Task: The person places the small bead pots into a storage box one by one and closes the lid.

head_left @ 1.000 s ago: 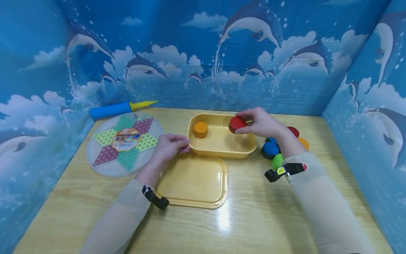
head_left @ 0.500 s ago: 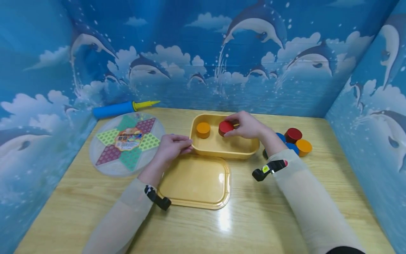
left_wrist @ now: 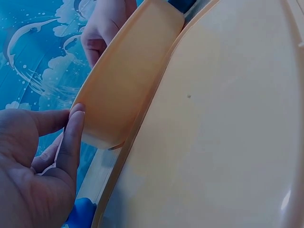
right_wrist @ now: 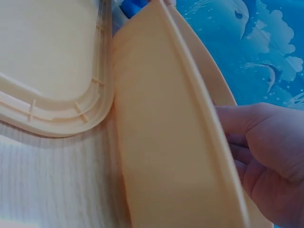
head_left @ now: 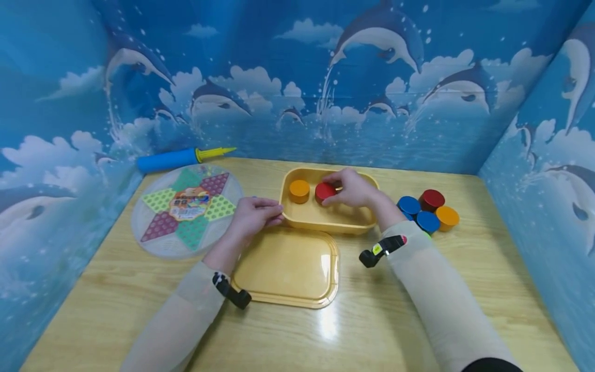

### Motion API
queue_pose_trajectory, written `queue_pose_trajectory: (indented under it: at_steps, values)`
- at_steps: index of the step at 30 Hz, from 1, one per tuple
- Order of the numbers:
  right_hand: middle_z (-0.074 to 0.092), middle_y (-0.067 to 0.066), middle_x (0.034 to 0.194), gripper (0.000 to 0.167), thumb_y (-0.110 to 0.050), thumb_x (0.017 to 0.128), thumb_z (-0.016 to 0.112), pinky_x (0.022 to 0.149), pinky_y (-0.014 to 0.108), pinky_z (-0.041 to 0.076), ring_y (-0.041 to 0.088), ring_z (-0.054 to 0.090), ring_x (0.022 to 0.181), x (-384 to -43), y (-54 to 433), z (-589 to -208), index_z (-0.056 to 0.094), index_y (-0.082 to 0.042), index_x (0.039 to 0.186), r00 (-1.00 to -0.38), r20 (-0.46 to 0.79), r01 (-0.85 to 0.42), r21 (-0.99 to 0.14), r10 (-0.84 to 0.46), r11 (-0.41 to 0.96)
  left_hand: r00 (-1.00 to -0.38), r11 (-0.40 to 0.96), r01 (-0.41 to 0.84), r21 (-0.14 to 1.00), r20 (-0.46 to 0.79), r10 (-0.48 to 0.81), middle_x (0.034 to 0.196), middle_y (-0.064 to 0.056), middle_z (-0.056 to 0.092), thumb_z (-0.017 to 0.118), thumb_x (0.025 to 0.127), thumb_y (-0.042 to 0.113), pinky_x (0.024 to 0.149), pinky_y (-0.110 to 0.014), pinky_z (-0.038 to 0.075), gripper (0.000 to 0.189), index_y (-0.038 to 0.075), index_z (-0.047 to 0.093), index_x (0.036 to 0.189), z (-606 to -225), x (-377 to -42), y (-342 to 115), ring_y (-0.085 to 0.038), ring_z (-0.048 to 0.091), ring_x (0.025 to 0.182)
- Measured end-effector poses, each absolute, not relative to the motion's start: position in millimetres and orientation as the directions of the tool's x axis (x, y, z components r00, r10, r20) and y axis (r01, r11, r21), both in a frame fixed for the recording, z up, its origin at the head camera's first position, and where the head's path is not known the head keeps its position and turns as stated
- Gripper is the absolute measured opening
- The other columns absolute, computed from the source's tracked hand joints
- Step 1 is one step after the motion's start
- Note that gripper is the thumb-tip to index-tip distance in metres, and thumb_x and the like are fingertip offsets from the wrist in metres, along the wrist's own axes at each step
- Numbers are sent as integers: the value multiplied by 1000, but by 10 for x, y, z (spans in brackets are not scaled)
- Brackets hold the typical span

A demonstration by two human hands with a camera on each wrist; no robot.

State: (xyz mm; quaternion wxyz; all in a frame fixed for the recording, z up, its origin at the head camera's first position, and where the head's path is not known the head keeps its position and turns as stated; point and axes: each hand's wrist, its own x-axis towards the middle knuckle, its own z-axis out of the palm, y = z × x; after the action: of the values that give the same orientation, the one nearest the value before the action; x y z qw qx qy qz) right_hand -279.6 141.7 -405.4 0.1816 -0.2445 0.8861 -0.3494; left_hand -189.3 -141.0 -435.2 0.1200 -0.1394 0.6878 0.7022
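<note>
A yellow plastic box (head_left: pixel 321 225) stands at the back middle of the table. My left hand (head_left: pixel 253 216) pinches its left rim between thumb and fingers, as the left wrist view also shows. Inside the box, my right hand (head_left: pixel 354 190) holds a red round block (head_left: pixel 325 193) low over the floor, thumb on the near side and fingers behind. An orange round block (head_left: pixel 299 191) sits to its left in the box. In the right wrist view the box wall (right_wrist: pixel 161 123) hides the fingertips and the block.
The yellow lid (head_left: pixel 285 266) lies in front of the box. Right of it are several round blocks, among them blue (head_left: pixel 427 221), dark red (head_left: pixel 432 199) and orange (head_left: pixel 447 218). A round Chinese checkers board (head_left: pixel 186 209) and a blue pump (head_left: pixel 167 160) lie at left.
My right hand has carried the red block left and down into the box, beside the orange one. My left hand has kept its grip on the rim.
</note>
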Motion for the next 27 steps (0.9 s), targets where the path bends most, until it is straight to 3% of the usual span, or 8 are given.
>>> queue_pose_trajectory:
  at_steps: [27]
  values:
    - [68, 17, 135, 62, -18, 92, 87, 95, 40, 57, 29, 66, 115, -2875, 1267, -4160, 61, 3, 144, -808, -135, -333, -697, -573, 635, -927, -34, -373, 927, -374, -19, 108, -23, 72, 76, 98, 4, 81, -33, 67, 24, -6, 71, 120, -4335, -1890, -1408, -24, 77, 87]
